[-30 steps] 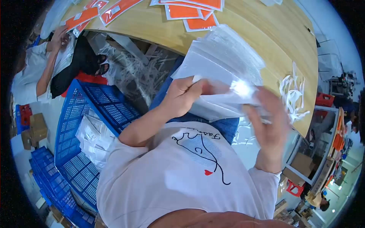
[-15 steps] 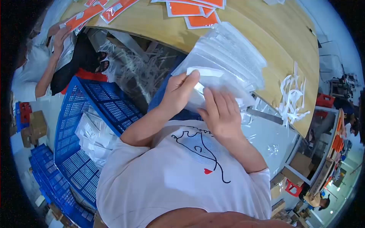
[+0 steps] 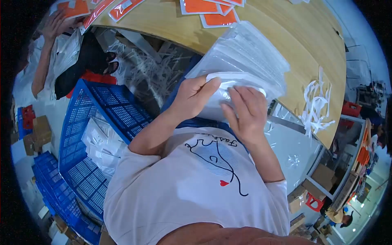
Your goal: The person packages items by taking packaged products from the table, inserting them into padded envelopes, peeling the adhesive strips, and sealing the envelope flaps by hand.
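My left hand (image 3: 195, 97) is closed on the left edge of a clear plastic bag (image 3: 222, 104), its thumb on top of a white strip or folded edge. Over the right part of this bag lies my right hand (image 3: 250, 111), fingers slightly bent on the plastic and thumb apart. Just beyond both hands, a fanned stack of clear plastic bags (image 3: 254, 48) rests on the table edge. What is inside the bag in my hands, if anything, cannot be made out.
Orange packets (image 3: 220, 19) lie on the wooden table (image 3: 304, 45), with peeled white strips (image 3: 316, 106) to the right. At my left stands a blue basket (image 3: 83, 179) holding white packets (image 3: 102, 143). A co-worker's hand (image 3: 55, 24) is near orange packets at upper left.
My right hand has moved slightly right and up across the bag, its fingers more bent. The bag's top edge now stands more raised. The co-worker's hands have moved up and left.
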Demonstrator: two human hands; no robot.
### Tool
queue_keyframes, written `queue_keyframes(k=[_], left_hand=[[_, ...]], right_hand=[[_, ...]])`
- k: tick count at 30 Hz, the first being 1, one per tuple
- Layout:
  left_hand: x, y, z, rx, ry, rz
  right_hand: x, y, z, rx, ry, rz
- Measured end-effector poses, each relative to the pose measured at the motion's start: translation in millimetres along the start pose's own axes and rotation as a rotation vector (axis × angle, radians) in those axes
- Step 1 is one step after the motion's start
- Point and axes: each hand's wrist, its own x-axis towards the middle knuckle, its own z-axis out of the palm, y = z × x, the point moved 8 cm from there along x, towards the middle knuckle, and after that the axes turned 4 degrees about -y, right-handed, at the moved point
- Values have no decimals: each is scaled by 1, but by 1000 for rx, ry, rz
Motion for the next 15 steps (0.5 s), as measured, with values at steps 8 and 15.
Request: queue_keyframes(k=[8, 15], left_hand=[[0, 18, 12, -16, -102, 160], [2, 24, 9, 132, -46, 205]], right_hand=[[-11, 27, 34, 331, -481, 319], [13, 14, 12, 312, -94, 158]])
